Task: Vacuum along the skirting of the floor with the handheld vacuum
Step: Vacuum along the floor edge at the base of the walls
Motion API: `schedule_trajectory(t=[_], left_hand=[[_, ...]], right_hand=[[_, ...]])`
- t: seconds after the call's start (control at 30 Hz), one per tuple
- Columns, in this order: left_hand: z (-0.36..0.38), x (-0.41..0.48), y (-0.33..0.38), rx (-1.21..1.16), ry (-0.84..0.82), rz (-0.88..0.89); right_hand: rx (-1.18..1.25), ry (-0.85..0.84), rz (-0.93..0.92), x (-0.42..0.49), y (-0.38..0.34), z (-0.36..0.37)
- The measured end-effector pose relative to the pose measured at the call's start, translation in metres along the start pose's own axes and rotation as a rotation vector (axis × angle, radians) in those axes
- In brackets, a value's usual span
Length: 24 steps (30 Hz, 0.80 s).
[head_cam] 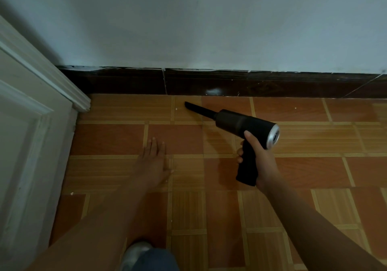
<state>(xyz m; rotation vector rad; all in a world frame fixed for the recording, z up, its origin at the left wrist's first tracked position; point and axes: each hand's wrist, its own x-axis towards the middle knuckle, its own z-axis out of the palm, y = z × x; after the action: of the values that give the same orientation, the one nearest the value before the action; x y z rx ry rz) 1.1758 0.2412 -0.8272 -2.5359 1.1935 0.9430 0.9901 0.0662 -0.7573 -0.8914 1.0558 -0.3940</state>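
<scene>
A black handheld vacuum (240,122) with a silver rear cap is gripped by its pistol handle in my right hand (258,159). Its narrow crevice nozzle (199,110) points left and away, with the tip just above the orange tiled floor (314,136), a short way in front of the dark brown skirting (230,83). My left hand (152,162) lies flat on the tiles, fingers spread, left of the vacuum and holding nothing.
A white panelled door and its frame (37,107) stand at the left, meeting the skirting in the corner. A pale wall (188,23) rises above the skirting. My knee (146,258) shows at the bottom. Small white specks dot the tiles.
</scene>
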Motion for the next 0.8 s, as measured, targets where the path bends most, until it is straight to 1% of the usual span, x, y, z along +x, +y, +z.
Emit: schedule_trajectory(t=[0.13,0.43,0.53,0.7,0.8], left_hand=[[0.002,-0.008,-0.007,-0.015,0.051,-0.03],[0.017,-0.027,-0.026,-0.021,0.089,-0.233],[0.019,-0.03,-0.029,-0.009,0.056,-0.238],[0.018,-0.031,-0.033,0.007,0.003,-0.22],[0.016,-0.032,-0.034,0.012,-0.008,-0.21]], right_hand=[[-0.037,-0.014,-0.023,-0.004,0.001,0.006],[-0.249,-0.042,-0.072,-0.018,0.011,0.02],[-0.342,-0.051,-0.133,-0.019,0.012,0.024],[-0.608,-0.086,-0.244,-0.014,0.012,0.031],[-0.673,-0.082,-0.299,-0.01,0.011,0.031]])
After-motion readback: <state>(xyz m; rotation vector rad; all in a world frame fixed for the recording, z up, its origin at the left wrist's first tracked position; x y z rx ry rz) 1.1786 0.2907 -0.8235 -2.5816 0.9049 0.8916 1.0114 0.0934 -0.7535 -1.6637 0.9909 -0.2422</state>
